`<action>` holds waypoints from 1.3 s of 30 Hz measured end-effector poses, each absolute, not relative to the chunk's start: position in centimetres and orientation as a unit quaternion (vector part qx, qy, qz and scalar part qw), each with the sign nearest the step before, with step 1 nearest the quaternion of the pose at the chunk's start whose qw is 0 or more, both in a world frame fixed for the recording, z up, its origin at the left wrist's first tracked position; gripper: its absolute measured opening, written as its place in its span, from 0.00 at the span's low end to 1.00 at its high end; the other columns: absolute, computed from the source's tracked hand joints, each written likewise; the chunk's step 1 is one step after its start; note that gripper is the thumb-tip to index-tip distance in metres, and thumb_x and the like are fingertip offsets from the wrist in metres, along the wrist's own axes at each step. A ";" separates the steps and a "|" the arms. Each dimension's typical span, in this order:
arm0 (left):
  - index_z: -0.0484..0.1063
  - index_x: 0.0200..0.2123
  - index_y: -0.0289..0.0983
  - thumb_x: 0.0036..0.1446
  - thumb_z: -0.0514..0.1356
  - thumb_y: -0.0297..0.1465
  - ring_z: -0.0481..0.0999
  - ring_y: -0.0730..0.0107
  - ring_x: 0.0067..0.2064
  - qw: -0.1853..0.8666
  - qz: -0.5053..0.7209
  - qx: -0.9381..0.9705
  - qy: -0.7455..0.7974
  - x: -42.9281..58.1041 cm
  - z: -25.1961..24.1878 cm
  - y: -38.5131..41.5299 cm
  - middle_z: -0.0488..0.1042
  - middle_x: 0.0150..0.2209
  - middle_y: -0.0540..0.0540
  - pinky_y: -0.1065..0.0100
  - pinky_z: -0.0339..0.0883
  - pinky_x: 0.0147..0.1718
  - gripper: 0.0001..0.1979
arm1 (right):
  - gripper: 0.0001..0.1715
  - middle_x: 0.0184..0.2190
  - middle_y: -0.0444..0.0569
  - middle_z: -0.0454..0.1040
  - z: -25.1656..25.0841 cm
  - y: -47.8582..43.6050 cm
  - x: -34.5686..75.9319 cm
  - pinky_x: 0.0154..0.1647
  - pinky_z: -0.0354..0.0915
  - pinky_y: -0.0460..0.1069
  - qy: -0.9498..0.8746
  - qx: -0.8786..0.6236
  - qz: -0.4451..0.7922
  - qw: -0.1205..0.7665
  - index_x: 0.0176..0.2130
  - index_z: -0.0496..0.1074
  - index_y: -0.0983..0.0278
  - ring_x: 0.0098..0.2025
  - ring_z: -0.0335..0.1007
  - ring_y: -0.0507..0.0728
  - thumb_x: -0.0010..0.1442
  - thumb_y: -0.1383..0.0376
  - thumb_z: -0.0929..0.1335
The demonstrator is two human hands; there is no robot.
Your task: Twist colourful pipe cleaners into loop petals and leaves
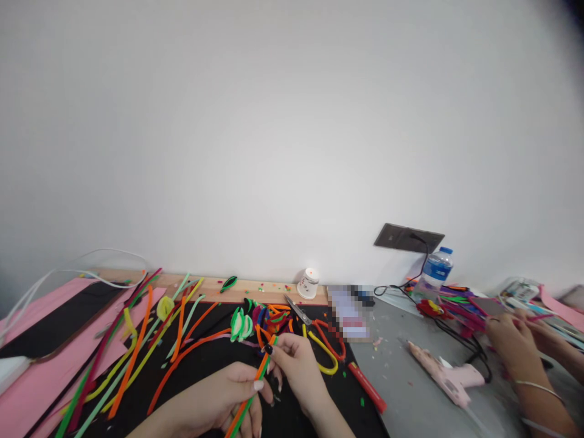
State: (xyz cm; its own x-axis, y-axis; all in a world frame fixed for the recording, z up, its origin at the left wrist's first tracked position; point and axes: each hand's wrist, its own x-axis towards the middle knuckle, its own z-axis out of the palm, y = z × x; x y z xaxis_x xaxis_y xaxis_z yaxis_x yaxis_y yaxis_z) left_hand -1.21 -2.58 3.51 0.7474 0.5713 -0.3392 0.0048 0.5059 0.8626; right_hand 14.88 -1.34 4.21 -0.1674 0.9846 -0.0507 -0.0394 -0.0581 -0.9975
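Note:
My left hand is closed round a twisted stem of orange and green pipe cleaners, low in the middle of the view. My right hand pinches the top end of that same stem, where a small dark tip shows. Just beyond the hands lie bent green petal loops and a cluster of orange, purple and blue bent pieces. Scissors with yellow and red handles lie right of my right hand.
Many loose pipe cleaners spread over black and pink sheets at the left. A red cutter, a pink glue gun, a water bottle and a small white cup are about. Another person's hands work at the right.

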 end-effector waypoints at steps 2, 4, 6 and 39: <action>0.67 0.34 0.36 0.53 0.54 0.44 0.74 0.72 0.19 0.811 0.174 0.465 0.310 -1.2 3.6 -2.6 0.75 0.21 0.47 0.70 0.67 0.22 0.17 | 0.19 0.14 0.42 0.69 4.2 -1.3 14.9 0.08 0.48 0.39 -0.514 -0.458 0.565 0.454 0.20 0.64 0.67 0.10 0.53 0.43 0.48 0.55 0.70; 0.67 0.34 0.36 0.53 0.54 0.45 0.74 0.72 0.19 0.811 0.172 0.466 0.308 -1.2 3.6 -2.6 0.75 0.21 0.47 0.70 0.67 0.22 0.17 | 0.20 0.14 0.42 0.69 4.2 -1.3 14.9 0.08 0.48 0.39 -0.513 -0.459 0.565 0.455 0.19 0.63 0.67 0.10 0.53 0.43 0.47 0.55 0.70; 0.67 0.34 0.35 0.52 0.55 0.45 0.73 0.72 0.18 0.812 0.171 0.466 0.307 -1.2 3.7 -2.6 0.75 0.21 0.47 0.70 0.67 0.22 0.18 | 0.20 0.14 0.42 0.68 4.3 -1.3 14.8 0.08 0.49 0.39 -0.511 -0.461 0.566 0.455 0.19 0.63 0.66 0.10 0.53 0.44 0.46 0.55 0.70; 0.62 0.27 0.38 0.42 0.65 0.40 0.54 0.82 0.17 0.755 0.462 0.234 0.403 -0.8 4.5 -1.6 0.55 0.17 0.60 0.77 0.51 0.19 0.17 | 0.07 0.27 0.48 0.70 5.0 -3.9 12.9 0.29 0.63 0.45 -0.736 -0.354 0.210 0.538 0.24 0.69 0.65 0.29 0.67 0.52 0.53 0.72 0.67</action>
State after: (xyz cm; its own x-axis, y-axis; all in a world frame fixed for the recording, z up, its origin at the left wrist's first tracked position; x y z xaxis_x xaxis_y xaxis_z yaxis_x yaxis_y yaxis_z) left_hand -0.78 -1.58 4.49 0.2485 0.8858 -0.3919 -0.5078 0.4637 0.7261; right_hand 12.95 -3.90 4.99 -0.1718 0.7467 0.6426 0.2942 0.6614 -0.6900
